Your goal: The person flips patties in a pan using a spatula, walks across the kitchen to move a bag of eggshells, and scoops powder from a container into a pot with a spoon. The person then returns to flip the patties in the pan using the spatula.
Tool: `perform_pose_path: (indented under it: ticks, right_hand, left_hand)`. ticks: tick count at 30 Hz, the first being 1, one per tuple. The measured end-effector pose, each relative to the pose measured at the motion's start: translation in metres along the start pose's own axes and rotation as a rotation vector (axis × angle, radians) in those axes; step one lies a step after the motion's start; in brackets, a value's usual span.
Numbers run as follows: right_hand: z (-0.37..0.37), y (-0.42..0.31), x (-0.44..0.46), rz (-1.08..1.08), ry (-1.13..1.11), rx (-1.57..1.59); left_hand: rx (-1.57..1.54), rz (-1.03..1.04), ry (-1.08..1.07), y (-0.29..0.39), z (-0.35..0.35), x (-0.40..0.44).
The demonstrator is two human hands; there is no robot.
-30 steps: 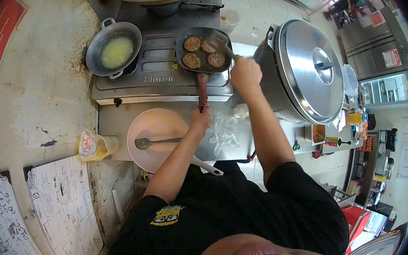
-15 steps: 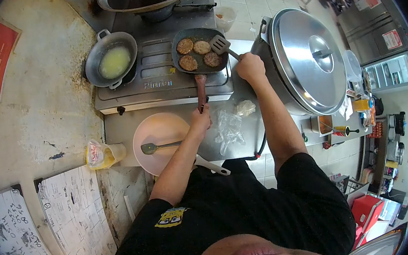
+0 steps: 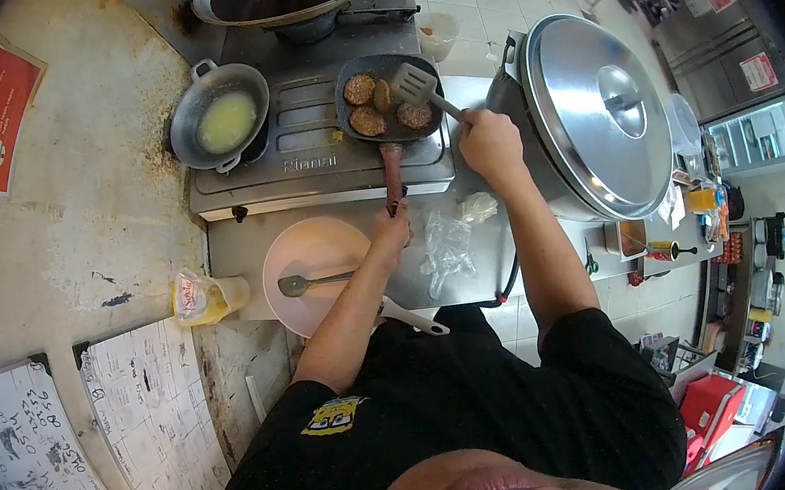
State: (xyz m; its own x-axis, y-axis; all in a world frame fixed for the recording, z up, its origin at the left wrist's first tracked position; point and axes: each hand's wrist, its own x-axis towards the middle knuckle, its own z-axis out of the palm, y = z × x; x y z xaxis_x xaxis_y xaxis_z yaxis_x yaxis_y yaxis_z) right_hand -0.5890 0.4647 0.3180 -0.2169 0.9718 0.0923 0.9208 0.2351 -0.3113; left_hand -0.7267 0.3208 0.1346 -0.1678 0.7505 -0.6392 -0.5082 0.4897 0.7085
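My left hand (image 3: pixel 392 230) is wrapped round the brown handle of a square frying pan (image 3: pixel 359 66) on the stove. Several browned patties lie in that pan. One patty (image 3: pixel 382 95) is tipped up on its edge beside the spatula; the lower right patty (image 3: pixel 413 115) lies flat. A slotted spatula (image 3: pixel 415 83) is gripped in my right hand (image 3: pixel 492 143), its blade over the pan's upper right part. Below my left forearm a pale pink pan (image 3: pixel 280 249) rests on the counter with a dark spatula (image 3: pixel 295 285) in it.
Left on the stove (image 3: pixel 310 185) sits a small wok (image 3: pixel 183 131) with yellowish liquid; a larger wok (image 3: pixel 225 12) stands behind. A big lidded pot (image 3: pixel 579 110) is close to my right arm. Plastic bags (image 3: pixel 448 249) and a yellow-filled pouch (image 3: pixel 211 296) lie on the counter.
The spatula blade has turned, and the upper right patty has gone from lying flat to standing on its edge. My left hand still holds the pan handle.
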Motion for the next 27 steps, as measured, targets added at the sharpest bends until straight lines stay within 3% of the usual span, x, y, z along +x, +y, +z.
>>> perform_pose_path:
  ticks: [12,20,27]
  right_hand:
    - [0.046,-0.019,-0.025,-0.124,0.081,0.011]
    - [0.058,-0.062,-0.046,-0.206,-0.135,-0.143]
    - [0.063,-0.049,-0.024,-0.076,-0.093,-0.187]
  left_hand:
    - [-0.065,-0.048,0.005,-0.005,0.001,0.010]
    - [-0.046,0.024,-0.053,-0.017,-0.004,0.020]
    - [-0.045,-0.023,-0.012,-0.007,-0.001,0.013]
